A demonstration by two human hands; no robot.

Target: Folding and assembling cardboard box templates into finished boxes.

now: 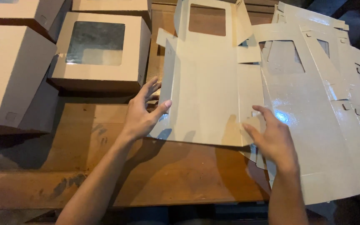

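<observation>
A flat, unfolded cardboard box blank point(209, 96) with a cut-out window lies on the wooden table point(171, 175). My left hand point(142, 112) pinches the blank's left side flap, thumb on top and fingers behind it. Along the blank's lower right edge, my right hand point(271, 137) rests with fingers curled around the right flap. The blank partly overlaps a stack of glossy flat blanks point(313, 108) on the right.
Assembled beige window boxes stand at the back left: one in the middle point(101, 54), a larger one at the far left point(9, 79), and more behind them point(17, 10). The table's front edge runs along the bottom.
</observation>
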